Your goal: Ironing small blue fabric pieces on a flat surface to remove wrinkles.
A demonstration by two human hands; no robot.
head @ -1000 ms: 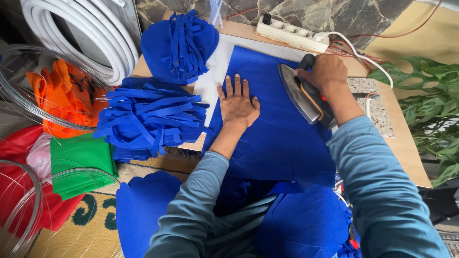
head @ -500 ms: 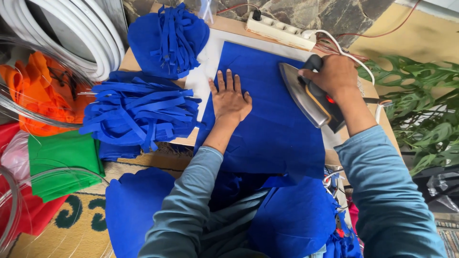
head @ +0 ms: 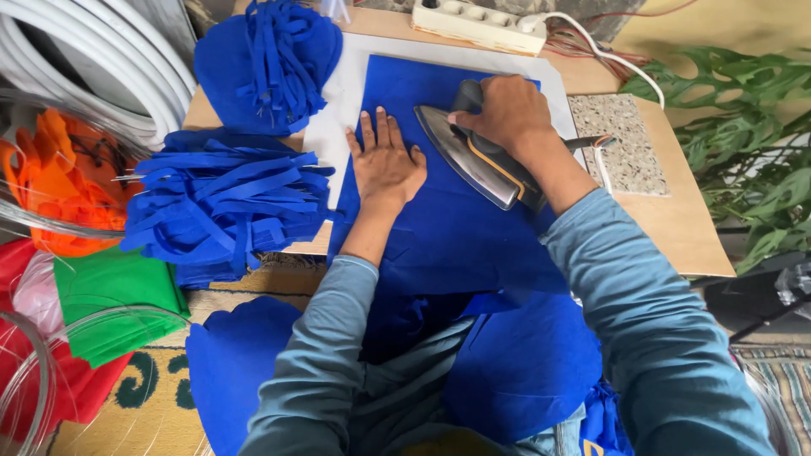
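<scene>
Pressing flat with fingers spread, the left hand [head: 386,163] pins the blue cloth [head: 448,228] on the worktop [head: 676,224], while the right hand [head: 500,114] stays wrapped around the iron [head: 473,160] handle just beside it. Keeping those fingers clear of the hot plate seems wise.

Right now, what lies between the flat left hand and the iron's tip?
In the head view, only a narrow strip of the blue fabric sheet shows between the left hand and the iron; nothing else lies there.
</scene>
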